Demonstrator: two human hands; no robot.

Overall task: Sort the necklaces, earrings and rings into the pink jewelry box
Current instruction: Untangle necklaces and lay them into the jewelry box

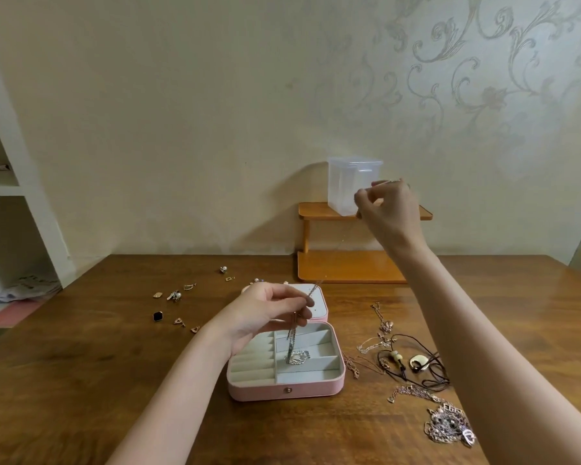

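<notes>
The pink jewelry box (287,392) lies open on the wooden table, its lid (319,305) tipped back. A silver chain necklace (297,357) is partly coiled in a middle compartment, and its free length runs up through both hands. My left hand (270,308) pinches the chain just above the box. My right hand (388,204) is raised high at the right and pinches the chain's upper end. Several earrings (175,295) are scattered left of the box. More necklaces (413,362) lie tangled to its right.
A small orange two-tier shelf (349,266) stands behind the box against the wall, with a clear plastic container (344,182) on top. White shelving (17,229) is at the left. A black square earring (157,316) lies near the table's left part.
</notes>
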